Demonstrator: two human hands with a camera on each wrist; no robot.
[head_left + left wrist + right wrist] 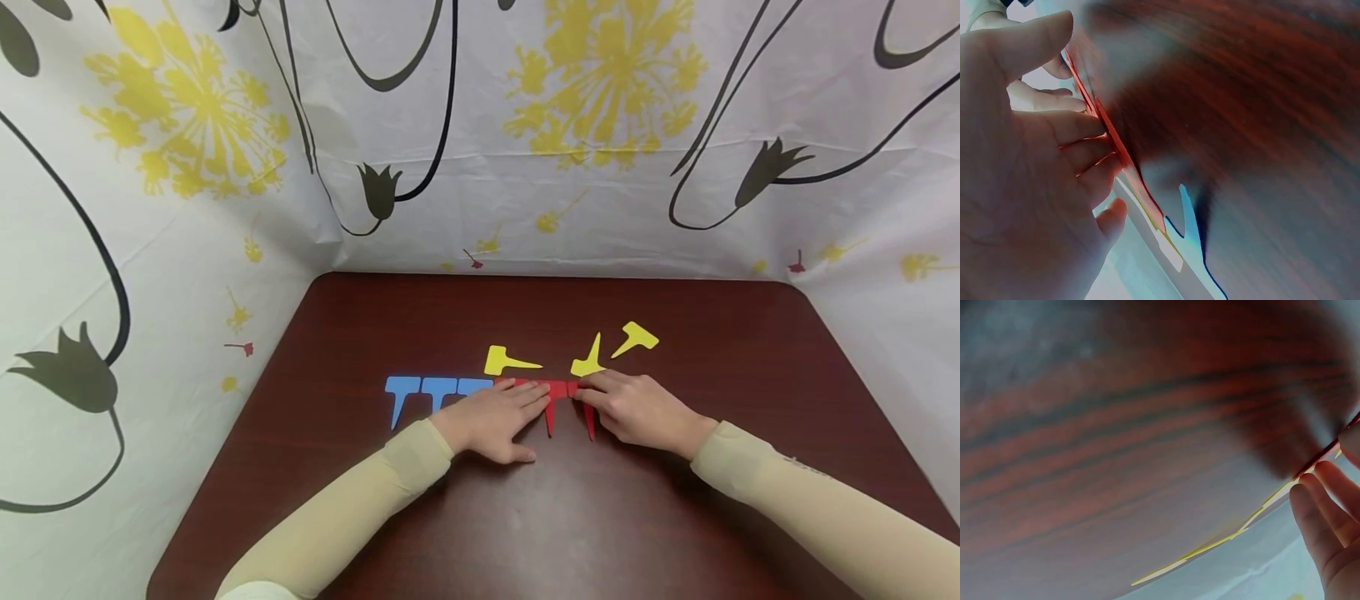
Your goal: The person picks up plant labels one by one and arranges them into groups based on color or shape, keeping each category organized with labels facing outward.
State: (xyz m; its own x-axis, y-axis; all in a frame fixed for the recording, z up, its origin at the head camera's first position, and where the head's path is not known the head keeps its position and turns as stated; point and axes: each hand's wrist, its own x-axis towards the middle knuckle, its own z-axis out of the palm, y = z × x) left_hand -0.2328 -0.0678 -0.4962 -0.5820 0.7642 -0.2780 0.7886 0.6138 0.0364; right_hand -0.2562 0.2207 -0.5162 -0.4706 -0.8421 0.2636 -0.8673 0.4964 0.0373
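Flat T-shaped plant labels lie in a row on the table. At the left are three blue plant labels (403, 384), the nearest to my left hand partly covered. My left hand (491, 423) rests over red plant labels with its fingers straight; one red plant label (553, 390) shows past the fingertips. At the row's right end, my right hand (647, 410) pinches another red plant label (589, 423), its head mostly hidden by the fingers. Behind the row lie three yellow plant labels (495, 360), the middle one near the right fingertips.
The dark wooden table (525, 533) has rounded far corners. A white patterned cloth (465, 192) hangs along its back and sides.
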